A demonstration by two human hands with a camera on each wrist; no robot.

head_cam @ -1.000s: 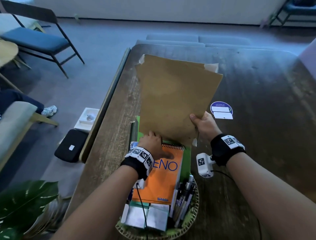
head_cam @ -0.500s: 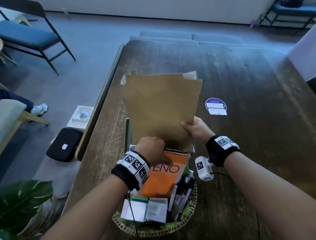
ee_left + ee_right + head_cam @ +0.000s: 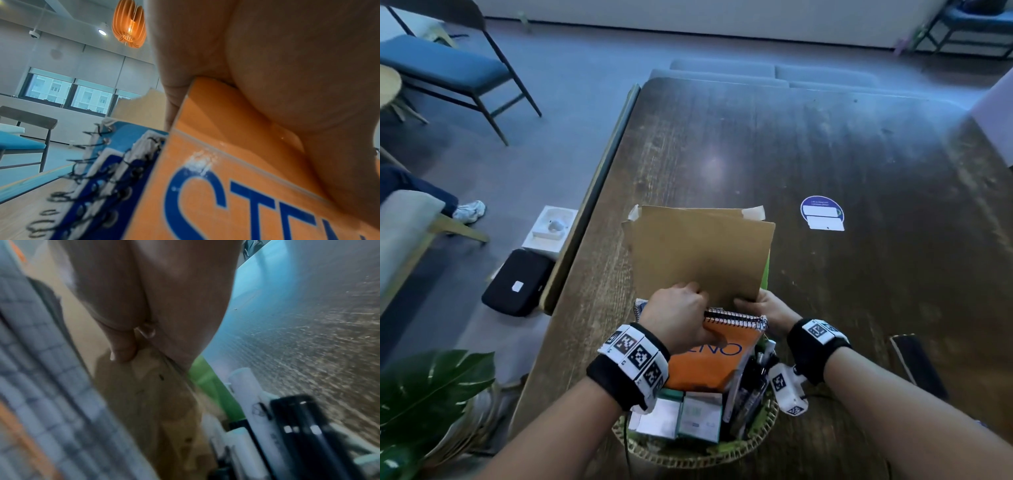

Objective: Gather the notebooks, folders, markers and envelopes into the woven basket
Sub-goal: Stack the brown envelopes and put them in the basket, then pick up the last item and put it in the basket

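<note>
A large brown envelope (image 3: 698,253) stands upright, its lower end sunk into the woven basket (image 3: 722,452) behind an orange spiral notebook (image 3: 709,363). My right hand (image 3: 763,308) pinches the envelope's (image 3: 144,394) lower right corner. My left hand (image 3: 681,318) grips the top edge of the orange notebook (image 3: 226,186), fingers curled over its spiral. Blue spiral notebooks (image 3: 115,170) sit beside it. A green folder (image 3: 767,270) shows as a sliver behind the envelope. Markers (image 3: 753,387) stand at the basket's right side, next to the green folder (image 3: 207,382).
Small boxes (image 3: 688,414) fill the basket's near side. On the dark wooden table (image 3: 825,144) lie a round blue sticker (image 3: 822,212) and a dark flat object (image 3: 917,363) at right. A plant (image 3: 424,404), black case (image 3: 517,281), white box (image 3: 551,226) and chair (image 3: 448,68) are left.
The envelope has come down from above the table into the basket behind the orange notebook. My right hand dropped with it; my left hand stayed on the notebook's top.
</note>
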